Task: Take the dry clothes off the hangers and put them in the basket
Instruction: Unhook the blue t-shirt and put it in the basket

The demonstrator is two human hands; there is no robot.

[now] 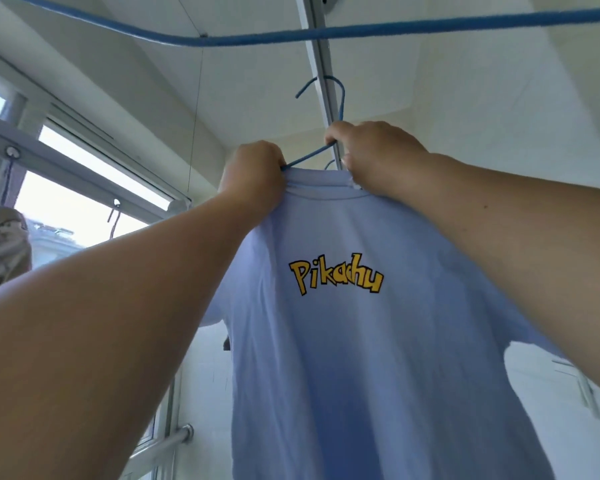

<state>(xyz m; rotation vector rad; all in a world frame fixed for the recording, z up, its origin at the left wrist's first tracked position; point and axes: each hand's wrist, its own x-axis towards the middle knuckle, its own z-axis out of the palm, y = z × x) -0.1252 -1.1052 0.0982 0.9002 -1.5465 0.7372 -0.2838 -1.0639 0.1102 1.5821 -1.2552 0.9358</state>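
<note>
Blue T-shirt (343,341) collar is clenched by the left hand (253,171); the blue hanger (309,157) is gripped by the right hand (371,154), below the white rail (317,57).

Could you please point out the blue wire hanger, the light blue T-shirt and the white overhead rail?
Blue wire hanger (340,95), head view, on the hook's right curve.
Light blue T-shirt (343,358), head view, on the chest below the yellow lettering.
White overhead rail (314,19), head view, on its upper stretch.

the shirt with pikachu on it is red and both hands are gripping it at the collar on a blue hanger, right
Not quite: the shirt is light blue, not red, as the head view shows. The rest holds: the left hand and right hand grip its collar on the blue hanger.
</note>
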